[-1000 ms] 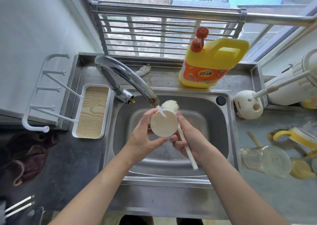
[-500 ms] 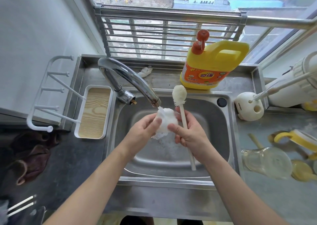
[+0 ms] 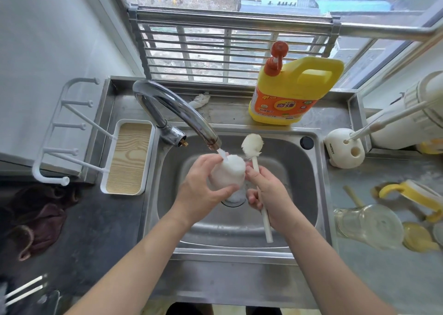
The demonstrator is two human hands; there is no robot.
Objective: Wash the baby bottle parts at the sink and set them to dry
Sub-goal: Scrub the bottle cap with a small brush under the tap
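Streaming from the tap (image 3: 177, 113), a thin run of water lands on top of the white bottle part (image 3: 227, 173), which looks pale, rounded and frothy or wet all over; blur keeps me from telling whether it is a cap or a cup. It sits over the middle of the sink (image 3: 299, 194), above the drain, between the two grips. The left grip (image 3: 201, 185) is curled round its left side, fingers over the top and thumb underneath, holding it. The right grip (image 3: 271, 194) is closed on the white handle of the bottle brush (image 3: 252, 145), with its forefinger tip touching the part's right edge. The brush head stands up beyond that grip, just beside the part and clear of the water, and the handle's end juts back toward the person. Beyond the right grip a yellow detergent jug (image 3: 287, 91) stands on the sink's back ledge. Right of it, on the bench (image 3: 359, 278), a clear bottle (image 3: 369, 223) lies on its side near a yellow-handled collar (image 3: 412, 194). Left of the left grip is a white drying rack (image 3: 72, 132) with a wood-grain tray (image 3: 129, 156).
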